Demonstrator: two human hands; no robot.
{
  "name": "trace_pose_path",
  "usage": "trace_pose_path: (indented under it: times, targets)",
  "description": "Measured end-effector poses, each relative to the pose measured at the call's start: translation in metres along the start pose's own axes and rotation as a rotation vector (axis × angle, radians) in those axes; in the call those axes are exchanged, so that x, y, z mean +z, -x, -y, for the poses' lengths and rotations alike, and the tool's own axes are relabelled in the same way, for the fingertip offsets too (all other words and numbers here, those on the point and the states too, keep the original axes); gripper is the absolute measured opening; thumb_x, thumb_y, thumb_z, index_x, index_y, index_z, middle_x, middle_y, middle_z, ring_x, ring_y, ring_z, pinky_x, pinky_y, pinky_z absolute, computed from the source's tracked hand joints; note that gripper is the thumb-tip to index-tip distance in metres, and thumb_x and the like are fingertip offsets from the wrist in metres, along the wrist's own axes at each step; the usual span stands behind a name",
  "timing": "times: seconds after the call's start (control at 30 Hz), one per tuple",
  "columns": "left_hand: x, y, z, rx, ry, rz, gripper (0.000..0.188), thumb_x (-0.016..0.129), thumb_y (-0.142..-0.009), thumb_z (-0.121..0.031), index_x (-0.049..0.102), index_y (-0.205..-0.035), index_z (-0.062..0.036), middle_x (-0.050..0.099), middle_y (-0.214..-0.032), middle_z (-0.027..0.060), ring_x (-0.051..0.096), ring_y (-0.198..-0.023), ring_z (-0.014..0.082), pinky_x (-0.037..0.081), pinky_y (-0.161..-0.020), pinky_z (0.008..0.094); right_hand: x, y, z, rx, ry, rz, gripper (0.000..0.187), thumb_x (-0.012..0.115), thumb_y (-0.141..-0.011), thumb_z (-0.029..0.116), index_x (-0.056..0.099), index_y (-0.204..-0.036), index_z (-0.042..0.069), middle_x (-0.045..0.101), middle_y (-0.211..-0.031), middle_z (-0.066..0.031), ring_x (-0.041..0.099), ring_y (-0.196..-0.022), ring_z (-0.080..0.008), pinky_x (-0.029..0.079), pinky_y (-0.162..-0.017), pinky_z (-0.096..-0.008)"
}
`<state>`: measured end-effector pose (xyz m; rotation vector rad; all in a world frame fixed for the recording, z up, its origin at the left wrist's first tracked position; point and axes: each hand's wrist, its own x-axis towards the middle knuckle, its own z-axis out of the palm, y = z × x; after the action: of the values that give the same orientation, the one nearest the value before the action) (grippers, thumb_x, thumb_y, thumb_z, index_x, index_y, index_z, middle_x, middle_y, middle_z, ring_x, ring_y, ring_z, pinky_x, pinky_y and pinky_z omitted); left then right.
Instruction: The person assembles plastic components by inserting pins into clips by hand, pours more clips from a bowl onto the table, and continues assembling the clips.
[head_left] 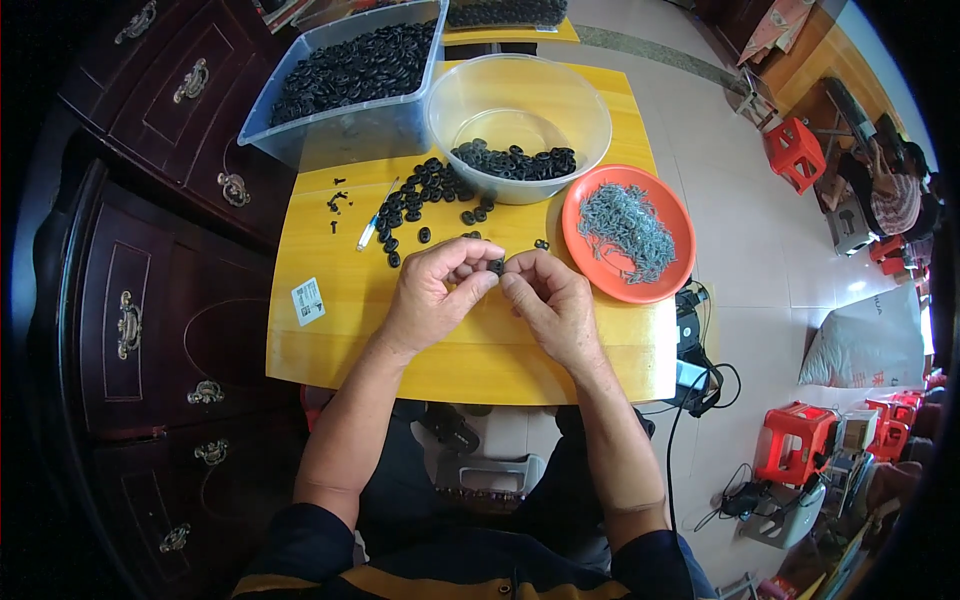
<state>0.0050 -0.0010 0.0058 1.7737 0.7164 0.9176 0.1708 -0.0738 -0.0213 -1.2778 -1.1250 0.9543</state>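
Above the near middle of the yellow table [450, 362], my left hand [437, 287] pinches a small black plastic piece [495, 266] between thumb and fingertips. My right hand [552, 302] meets it from the other side, thumb and forefinger pressed together at the piece; anything in that pinch is too small to make out. Loose black oval pieces [424, 235] lie scattered just beyond my left hand. A couple of small black pieces [541, 244] sit beyond my right hand. Right of them, an orange-red plate [585, 262] holds a heap of small grey screws [630, 228].
A clear round tub [590, 110] with black pieces stands at the back, beside a large clear bin [350, 130] full of them. A white-handled pointed tool [368, 233], a few black bits [338, 200] and a label [308, 301] lie left. Dark drawers [150, 320] flank the table. Red stools [795, 440] and a person [890, 190] are right.
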Motion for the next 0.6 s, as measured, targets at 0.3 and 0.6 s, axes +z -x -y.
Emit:
trace_pose_path:
  times: [0.3,0.6]
  targets:
    - [0.000,0.001,0.002,-0.009,-0.001,-0.016,0.023,0.070,-0.086,0.006,0.068,-0.107,-0.0012,0.066,-0.084,0.0005,0.061,-0.074,0.0058,0.053,-0.069,0.0223,-0.001,0.001,0.018,0.005,0.152,0.000,0.007,0.066,-0.092,0.007,0.063,-0.092,0.000,0.063,-0.071,-0.0008,0.057,-0.063,-0.0056,0.047,-0.058,-0.0249]
    - [0.000,0.004,-0.001,-0.035,-0.397,0.239,0.016,0.069,-0.084,-0.005,0.069,-0.099,-0.0037,0.068,-0.083,0.0089,0.067,-0.068,0.0234,0.052,-0.062,0.0362,-0.016,-0.002,0.010,0.055,0.045,-0.035,0.008,0.065,-0.093,0.009,0.063,-0.091,0.002,0.060,-0.073,0.0024,0.054,-0.066,-0.0038,0.046,-0.061,-0.0230]
